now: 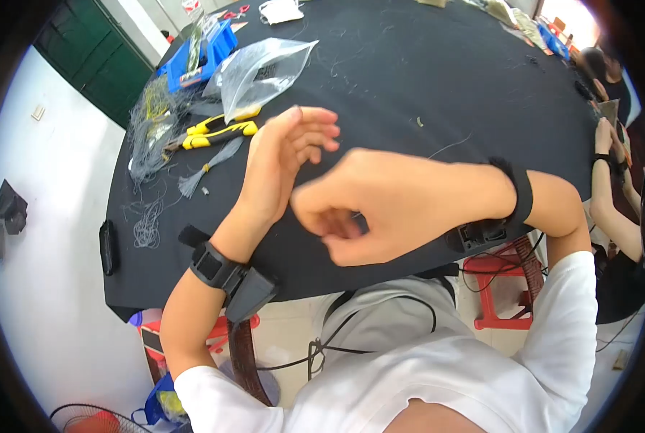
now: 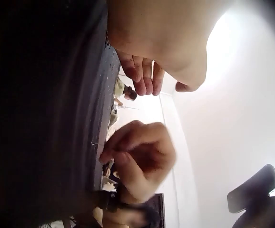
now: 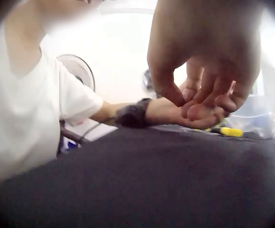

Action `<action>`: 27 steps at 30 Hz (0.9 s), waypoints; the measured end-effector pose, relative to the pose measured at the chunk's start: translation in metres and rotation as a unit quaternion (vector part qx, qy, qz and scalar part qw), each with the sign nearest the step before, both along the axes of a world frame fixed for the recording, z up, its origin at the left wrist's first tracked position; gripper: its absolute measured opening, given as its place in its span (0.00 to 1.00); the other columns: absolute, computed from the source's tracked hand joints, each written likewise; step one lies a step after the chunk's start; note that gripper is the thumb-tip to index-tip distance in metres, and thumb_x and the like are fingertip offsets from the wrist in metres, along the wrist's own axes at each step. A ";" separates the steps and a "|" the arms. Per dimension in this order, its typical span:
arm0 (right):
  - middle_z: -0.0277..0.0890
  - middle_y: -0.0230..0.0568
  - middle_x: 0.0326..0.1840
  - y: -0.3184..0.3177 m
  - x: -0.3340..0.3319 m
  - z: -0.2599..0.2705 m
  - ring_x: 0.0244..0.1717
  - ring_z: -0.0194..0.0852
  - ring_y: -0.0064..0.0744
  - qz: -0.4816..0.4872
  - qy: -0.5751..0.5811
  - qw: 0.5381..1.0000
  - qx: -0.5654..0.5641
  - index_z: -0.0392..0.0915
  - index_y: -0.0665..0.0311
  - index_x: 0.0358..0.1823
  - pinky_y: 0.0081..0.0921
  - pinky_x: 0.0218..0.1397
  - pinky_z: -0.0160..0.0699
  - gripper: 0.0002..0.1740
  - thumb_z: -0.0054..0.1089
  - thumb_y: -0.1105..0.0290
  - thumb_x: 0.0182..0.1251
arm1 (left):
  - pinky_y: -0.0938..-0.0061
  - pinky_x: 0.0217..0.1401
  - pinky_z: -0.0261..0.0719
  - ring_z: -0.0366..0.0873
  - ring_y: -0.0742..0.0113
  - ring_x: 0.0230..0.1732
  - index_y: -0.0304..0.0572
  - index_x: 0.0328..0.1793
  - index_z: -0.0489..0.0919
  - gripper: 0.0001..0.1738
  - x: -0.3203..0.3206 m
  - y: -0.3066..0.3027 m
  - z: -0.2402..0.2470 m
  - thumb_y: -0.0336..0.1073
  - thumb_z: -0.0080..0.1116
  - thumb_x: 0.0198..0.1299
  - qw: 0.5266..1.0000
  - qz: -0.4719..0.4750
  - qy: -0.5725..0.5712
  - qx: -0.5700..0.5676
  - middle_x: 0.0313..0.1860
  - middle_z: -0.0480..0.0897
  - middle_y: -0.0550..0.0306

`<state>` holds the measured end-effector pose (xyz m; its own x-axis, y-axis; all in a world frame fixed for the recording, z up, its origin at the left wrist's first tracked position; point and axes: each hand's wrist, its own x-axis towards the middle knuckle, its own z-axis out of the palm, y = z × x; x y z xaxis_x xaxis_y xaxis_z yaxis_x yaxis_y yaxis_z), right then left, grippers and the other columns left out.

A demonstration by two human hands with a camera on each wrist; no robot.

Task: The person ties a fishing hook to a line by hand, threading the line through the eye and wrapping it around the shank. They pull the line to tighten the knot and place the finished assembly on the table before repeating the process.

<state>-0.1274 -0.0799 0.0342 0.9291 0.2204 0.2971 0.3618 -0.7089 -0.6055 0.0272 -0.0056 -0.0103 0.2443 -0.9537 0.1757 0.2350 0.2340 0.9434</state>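
My left hand (image 1: 290,151) is raised over the black table, palm turned inward and fingers gently bent, with nothing seen in it. Just to its right, my right hand (image 1: 380,206) hangs with loosely curled fingers; the thumb comes close to the fingertips. In the right wrist view the fingers (image 3: 199,111) of that hand show no object between them. Left of the left hand lie yellow-and-black handled pliers (image 1: 221,134). A bundle of grey strands (image 1: 210,167) bound with a yellow tie lies in front of them.
A clear plastic bag (image 1: 264,76) lies behind the pliers, beside a blue bin (image 1: 205,58). Tangled grey strands (image 1: 153,130) spread along the left edge, with a smaller coil (image 1: 147,225) nearer. Another person's arms (image 1: 611,173) are at the right edge. Red stools (image 1: 499,289) stand below.
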 end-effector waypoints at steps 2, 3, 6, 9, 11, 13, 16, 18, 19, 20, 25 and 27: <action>0.70 0.27 0.19 0.004 0.016 0.017 0.23 0.69 0.13 0.011 -0.081 0.992 0.095 0.74 0.62 0.30 0.14 0.23 0.63 0.02 0.57 0.76 0.55 | 0.74 0.44 0.74 0.79 0.64 0.39 0.33 0.47 0.76 0.27 -0.012 0.009 0.011 0.53 0.40 0.64 0.994 0.000 0.106 -0.039 0.38 0.80 0.52; 0.71 0.27 0.21 0.000 0.019 0.025 0.24 0.70 0.13 -0.010 -0.071 0.986 0.147 0.74 0.63 0.32 0.14 0.25 0.64 0.03 0.57 0.76 0.57 | 0.73 0.46 0.74 0.79 0.62 0.39 0.34 0.48 0.75 0.30 -0.021 0.011 0.016 0.56 0.38 0.65 0.983 0.023 0.166 -0.077 0.38 0.80 0.52; 0.74 0.29 0.20 -0.027 0.022 0.014 0.22 0.71 0.14 -0.071 -0.066 0.939 0.330 0.75 0.65 0.33 0.15 0.25 0.65 0.07 0.59 0.69 0.58 | 0.76 0.38 0.73 0.78 0.65 0.32 0.34 0.48 0.76 0.31 0.005 0.008 0.018 0.58 0.40 0.64 0.978 -0.130 0.161 0.030 0.34 0.81 0.52; 0.69 0.21 0.18 -0.054 0.000 -0.013 0.19 0.59 0.08 -0.222 -0.013 0.930 0.292 0.75 0.63 0.35 0.09 0.24 0.57 0.08 0.59 0.66 0.60 | 0.84 0.27 0.62 0.67 0.78 0.23 0.33 0.44 0.78 0.24 0.006 0.007 0.018 0.50 0.42 0.66 0.990 -0.087 -0.076 0.076 0.24 0.75 0.60; 0.70 0.22 0.20 -0.050 -0.010 -0.018 0.21 0.59 0.08 -0.245 0.060 0.907 0.337 0.75 0.62 0.35 0.09 0.24 0.57 0.08 0.58 0.66 0.60 | 0.87 0.22 0.50 0.55 0.85 0.20 0.35 0.41 0.80 0.20 0.001 0.004 0.008 0.45 0.45 0.66 0.982 -0.041 -0.176 0.060 0.18 0.66 0.70; 0.72 0.23 0.23 -0.048 -0.016 -0.026 0.23 0.63 0.09 -0.243 0.091 0.897 0.359 0.76 0.62 0.36 0.10 0.25 0.58 0.08 0.58 0.66 0.60 | 0.87 0.22 0.48 0.54 0.86 0.20 0.37 0.41 0.80 0.16 0.001 -0.001 -0.004 0.43 0.49 0.64 0.976 -0.028 -0.211 0.041 0.18 0.65 0.72; 0.74 0.29 0.27 -0.047 -0.015 -0.031 0.24 0.65 0.13 -0.246 0.068 0.901 0.351 0.75 0.61 0.36 0.09 0.27 0.58 0.08 0.58 0.66 0.60 | 0.87 0.21 0.46 0.53 0.88 0.20 0.40 0.39 0.81 0.13 -0.003 0.000 -0.001 0.41 0.53 0.62 0.973 -0.029 -0.224 0.056 0.19 0.65 0.76; 0.78 0.34 0.31 -0.054 -0.013 -0.040 0.28 0.72 0.16 -0.211 0.066 0.898 0.380 0.75 0.64 0.39 0.11 0.28 0.63 0.09 0.55 0.67 0.61 | 0.87 0.21 0.46 0.53 0.88 0.20 0.41 0.39 0.82 0.13 -0.003 0.000 -0.001 0.41 0.53 0.62 0.972 -0.031 -0.223 0.059 0.19 0.65 0.76; 0.79 0.35 0.32 -0.055 -0.013 -0.043 0.28 0.73 0.16 -0.209 0.069 0.894 0.390 0.75 0.65 0.39 0.11 0.29 0.64 0.09 0.55 0.67 0.62 | 0.87 0.21 0.46 0.53 0.88 0.20 0.41 0.39 0.82 0.13 -0.003 0.000 0.000 0.41 0.53 0.62 0.972 -0.033 -0.224 0.060 0.19 0.65 0.77; 0.79 0.36 0.33 -0.056 -0.012 -0.046 0.28 0.74 0.17 -0.208 0.073 0.890 0.400 0.75 0.65 0.39 0.11 0.29 0.65 0.09 0.55 0.68 0.62 | 0.87 0.20 0.46 0.53 0.89 0.20 0.41 0.39 0.82 0.13 -0.002 0.000 0.000 0.41 0.53 0.62 0.972 -0.035 -0.224 0.061 0.18 0.65 0.77; 0.80 0.37 0.33 -0.060 -0.012 -0.052 0.29 0.75 0.18 -0.206 0.073 0.896 0.387 0.75 0.65 0.39 0.12 0.29 0.66 0.09 0.55 0.69 0.62 | 0.88 0.21 0.47 0.54 0.89 0.20 0.40 0.39 0.82 0.12 -0.002 0.000 -0.003 0.40 0.52 0.63 0.961 -0.017 -0.265 0.077 0.19 0.67 0.76; 0.79 0.36 0.32 -0.056 -0.013 -0.049 0.27 0.74 0.17 -0.219 0.059 0.907 0.354 0.75 0.64 0.39 0.12 0.28 0.65 0.07 0.56 0.70 0.62 | 0.88 0.22 0.49 0.57 0.89 0.22 0.39 0.39 0.82 0.12 -0.002 0.001 -0.002 0.39 0.52 0.63 0.958 -0.026 -0.272 0.089 0.21 0.70 0.75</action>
